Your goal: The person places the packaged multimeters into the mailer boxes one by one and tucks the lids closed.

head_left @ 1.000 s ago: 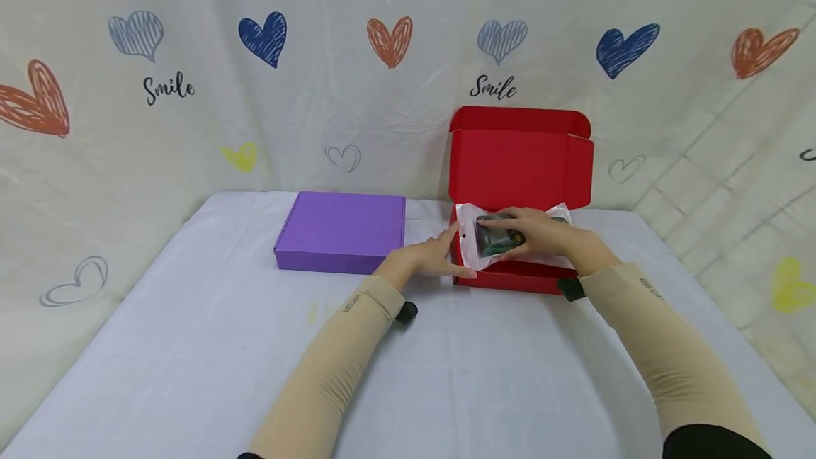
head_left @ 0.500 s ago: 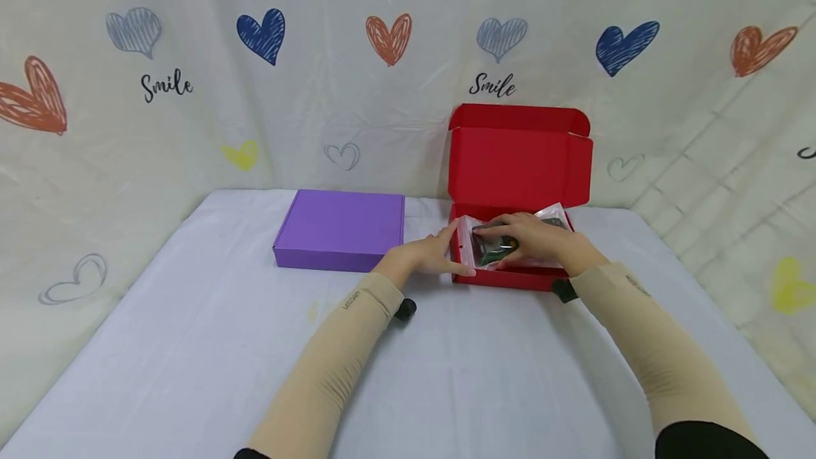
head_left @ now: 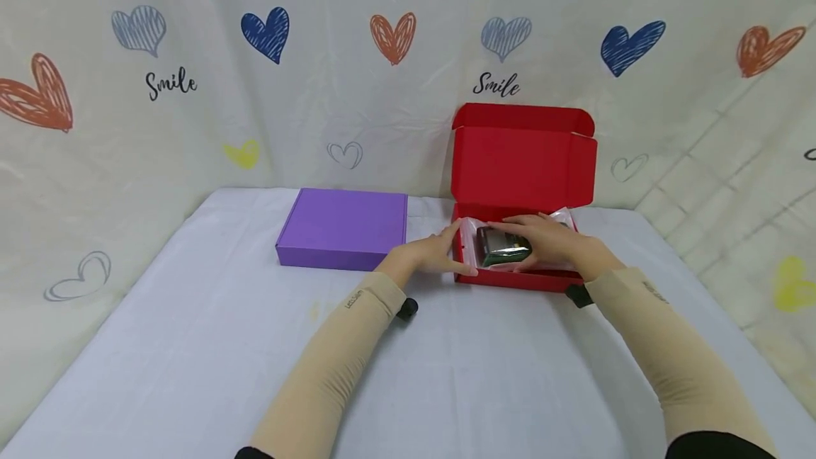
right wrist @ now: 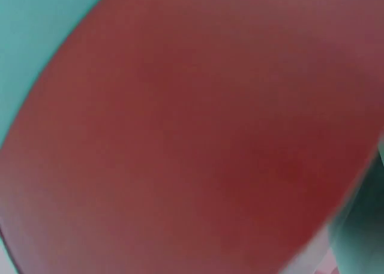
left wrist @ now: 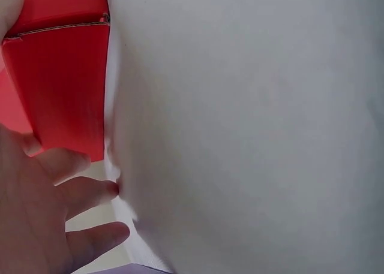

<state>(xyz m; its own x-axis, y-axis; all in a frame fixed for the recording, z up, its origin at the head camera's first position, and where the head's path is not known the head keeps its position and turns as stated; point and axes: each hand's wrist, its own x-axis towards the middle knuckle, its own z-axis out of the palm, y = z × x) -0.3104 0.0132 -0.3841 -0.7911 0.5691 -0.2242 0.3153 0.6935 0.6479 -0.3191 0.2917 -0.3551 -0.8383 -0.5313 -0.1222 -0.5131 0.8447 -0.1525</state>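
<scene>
Head view, left to right: purple box [head_left: 341, 229] on the white-covered counter [head_left: 452, 374], top down, no hand on it, so likely no part in the current step. Next, left hand [head_left: 433, 252], wide, fingers spread at the left wall of the red box [head_left: 497, 280], thumb by the near left corner; seems to steady it, grips nothing as far as shows. Left wrist view agrees: loosely spread fingers beside red cardboard, purple sliver at the bottom edge. Bagged package [head_left: 499, 249] is inside the red box, dark item in clear wrap, roughly flat. Placement looks nearly done, judging by how low it sits. Left over, as things lie: right hand [head_left: 550, 239] not off it, lid [head_left: 519, 168] upright at the back, not down. Right hand holds the package, fairly wide, fingers over its far side, thumb at the near side, covering the right part; firmness of grip, can't tell. Right wrist view is blurred red and teal, no help. In the way: right hand itself, plus a bag corner [head_left: 564, 216] poking up at rear right, might catch under the lid. Heart-print backdrop [head_left: 408, 112] hangs behind.
</scene>
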